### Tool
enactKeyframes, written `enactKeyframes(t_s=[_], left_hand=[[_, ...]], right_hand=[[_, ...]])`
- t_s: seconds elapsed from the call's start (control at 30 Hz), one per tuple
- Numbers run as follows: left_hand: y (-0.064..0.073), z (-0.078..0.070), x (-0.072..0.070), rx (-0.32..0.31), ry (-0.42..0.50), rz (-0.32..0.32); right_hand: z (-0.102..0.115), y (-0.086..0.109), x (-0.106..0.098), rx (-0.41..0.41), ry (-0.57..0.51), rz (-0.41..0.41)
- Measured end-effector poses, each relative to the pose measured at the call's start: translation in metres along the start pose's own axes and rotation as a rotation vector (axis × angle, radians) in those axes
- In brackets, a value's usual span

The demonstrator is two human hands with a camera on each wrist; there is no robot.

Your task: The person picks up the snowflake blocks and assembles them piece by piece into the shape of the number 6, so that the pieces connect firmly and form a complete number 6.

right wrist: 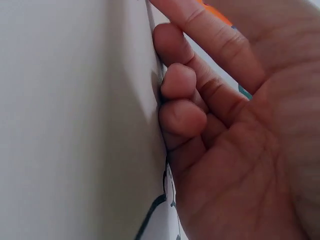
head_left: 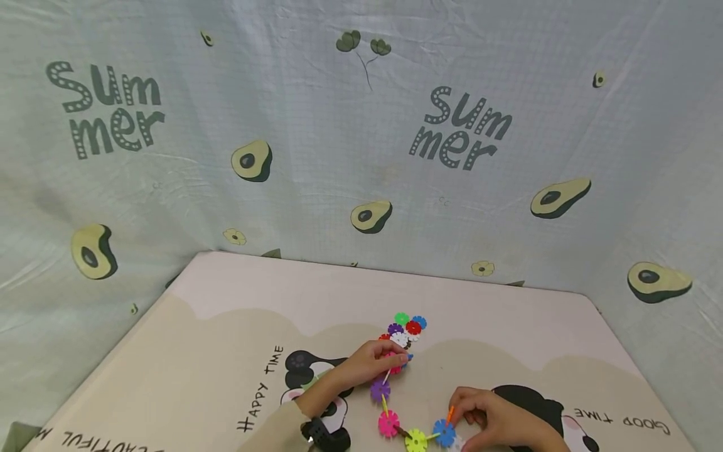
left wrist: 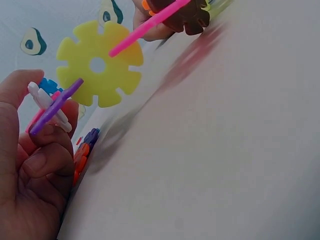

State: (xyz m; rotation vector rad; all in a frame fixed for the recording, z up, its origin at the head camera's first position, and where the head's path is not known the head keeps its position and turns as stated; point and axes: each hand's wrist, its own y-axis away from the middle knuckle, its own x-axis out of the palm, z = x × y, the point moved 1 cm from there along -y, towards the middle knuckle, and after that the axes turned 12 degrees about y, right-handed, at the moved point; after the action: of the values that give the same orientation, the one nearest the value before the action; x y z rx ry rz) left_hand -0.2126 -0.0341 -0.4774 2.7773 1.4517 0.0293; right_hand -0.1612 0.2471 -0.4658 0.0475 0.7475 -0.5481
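Note:
A curved chain of slotted plastic snowflake discs spans both hands, with a purple disc, a pink disc and a yellow disc facing up and others set edge-on between them. My left hand pinches its far end at a pink disc. In the left wrist view, a white disc lies between the thumb and fingers of that hand. At the near end, my right hand holds the chain beside a blue disc, its fingers at an orange disc.
Several loose discs, among them a green one and a red one, lie just beyond my left hand. The table carries printed panda pictures and lettering. A pale curtain with avocado prints hangs around the table's back and sides.

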Motion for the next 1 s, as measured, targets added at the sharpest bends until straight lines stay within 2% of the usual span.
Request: enactKeyframes(t_s=[0.2, 0.47, 0.63, 0.8, 1.0], left_hand=[[-0.0016, 0.0003, -0.0016, 0.003, 0.001, -0.006], [-0.0008, 0.0005, -0.0009, -0.012, -0.007, -0.016], [-0.0004, 0.0008, -0.0006, -0.012, -0.010, -0.021], [0.0004, -0.0005, -0.0003, -0.015, -0.015, -0.016], [-0.0001, -0.0006, -0.0003, -0.011, -0.011, -0.019]], right_hand=[[-0.0020, 0.0001, -0.0019, -0.045, 0.049, 0.000], [-0.0017, 0.0052, -0.0040, -0.017, -0.039, 0.033], [0.0001, 0.0041, -0.0041, -0.006, -0.038, 0.032], [-0.0003, 0.0043, -0.0043, 0.038, -0.123, 0.035], [-0.0025, 0.0046, -0.0053, -0.011, -0.247, 0.033]])
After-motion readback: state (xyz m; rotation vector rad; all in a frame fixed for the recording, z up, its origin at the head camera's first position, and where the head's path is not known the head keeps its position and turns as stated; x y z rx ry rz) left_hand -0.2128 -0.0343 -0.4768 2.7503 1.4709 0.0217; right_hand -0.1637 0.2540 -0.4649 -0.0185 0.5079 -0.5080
